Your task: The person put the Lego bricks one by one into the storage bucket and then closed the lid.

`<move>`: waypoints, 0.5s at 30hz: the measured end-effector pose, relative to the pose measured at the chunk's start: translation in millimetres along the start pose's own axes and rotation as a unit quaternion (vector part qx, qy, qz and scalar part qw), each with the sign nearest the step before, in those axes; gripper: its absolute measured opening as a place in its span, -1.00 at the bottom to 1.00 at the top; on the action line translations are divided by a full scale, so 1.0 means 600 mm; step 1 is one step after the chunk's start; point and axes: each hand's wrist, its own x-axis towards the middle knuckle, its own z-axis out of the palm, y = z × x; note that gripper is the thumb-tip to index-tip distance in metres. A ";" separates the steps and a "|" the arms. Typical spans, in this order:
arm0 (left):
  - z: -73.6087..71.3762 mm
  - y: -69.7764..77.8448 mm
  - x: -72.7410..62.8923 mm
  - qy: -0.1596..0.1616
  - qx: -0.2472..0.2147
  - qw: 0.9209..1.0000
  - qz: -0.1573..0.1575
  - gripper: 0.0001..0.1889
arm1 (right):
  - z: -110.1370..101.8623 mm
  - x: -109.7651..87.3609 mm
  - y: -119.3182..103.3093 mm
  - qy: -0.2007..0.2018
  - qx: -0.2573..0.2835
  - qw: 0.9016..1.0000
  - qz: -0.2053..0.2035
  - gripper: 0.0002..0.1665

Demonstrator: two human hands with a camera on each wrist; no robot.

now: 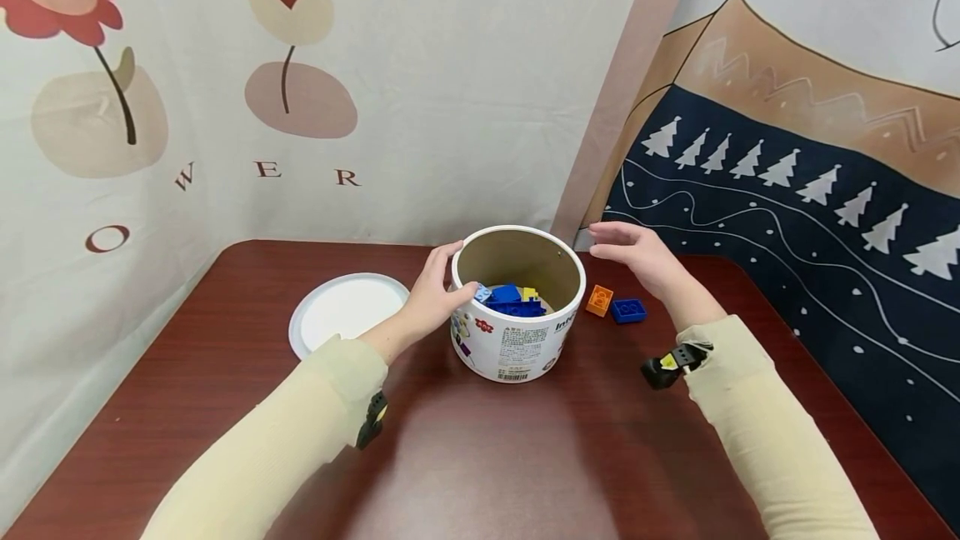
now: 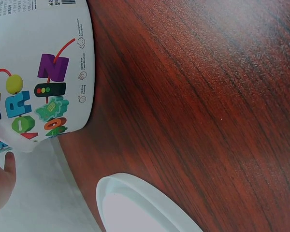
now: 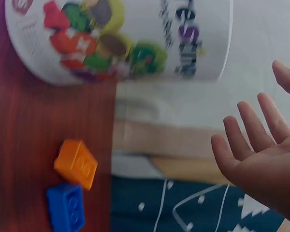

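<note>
A white round bucket (image 1: 517, 348) with printed pictures stands upright on the table, its top uncovered. Blue, light blue and yellow building blocks (image 1: 510, 298) lie inside it. My left hand (image 1: 431, 298) holds the bucket's left rim, its thumb reaching over the edge and its fingers along the far left side. Right of the bucket, my right hand (image 1: 633, 252) is raised with fingers extended and nothing in them; the right wrist view shows them spread. Below that hand, an orange block (image 1: 599, 301) and a blue block (image 1: 628, 311) lie side by side on the table.
A white round lid (image 1: 348, 311) lies flat on the table, left of the bucket and behind the left forearm. The brown wooden table (image 1: 480, 457) meets a printed cloth wall (image 1: 450, 107) at the back. A dark patterned cloth (image 1: 825, 273) hangs along the right.
</note>
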 end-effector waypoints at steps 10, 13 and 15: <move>-0.002 -0.001 0.000 -0.002 0.000 1.000 -0.003 -0.27 | -0.043 -0.010 0.075 0.012 0.005 0.999 0.033 -0.30; -0.002 0.000 0.000 -0.004 0.001 1.000 -0.001 -0.26 | -0.052 -0.011 0.103 0.018 0.003 0.999 0.048 -0.30; -0.001 0.000 0.001 -0.004 0.003 1.000 -0.001 -0.27 | -0.057 -0.012 0.122 0.021 0.002 0.998 0.061 -0.28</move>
